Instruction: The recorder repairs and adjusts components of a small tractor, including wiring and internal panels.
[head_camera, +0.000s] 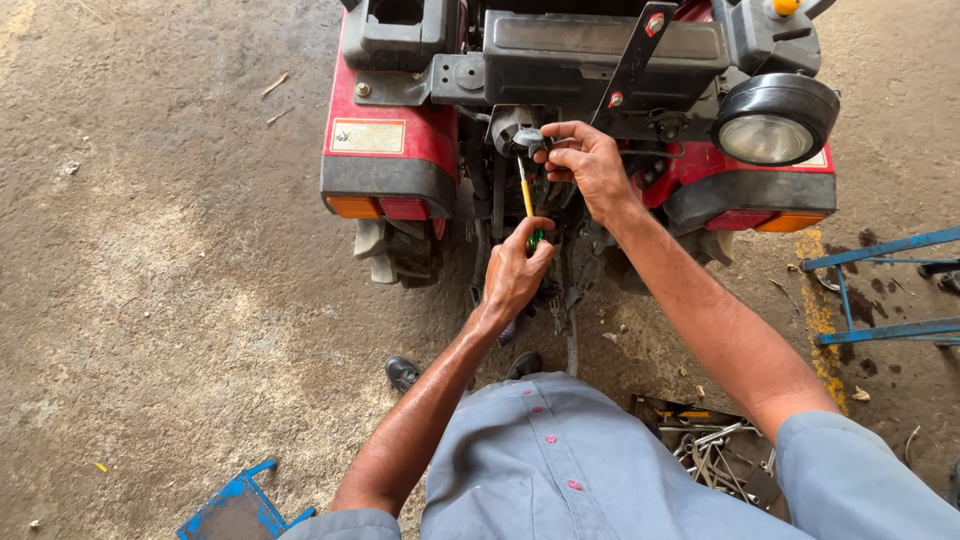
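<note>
blue metal frame (885, 290), tray w/ tools (720, 455), blue stool (240, 505)

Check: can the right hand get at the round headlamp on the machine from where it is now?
Probably yes. The right hand pinches a small metal part just beside the headlamp, with nothing between them, though it would have to let go of that part first.

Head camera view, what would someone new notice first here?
The red machine fills the top of the picture, with a round headlamp at its upper right. At its middle, the right hand grips a small metal part, while the left hand just below holds a screwdriver with a yellow and green handle pointing up at it. A heap of loose tools lies on the concrete floor at lower right.
</note>
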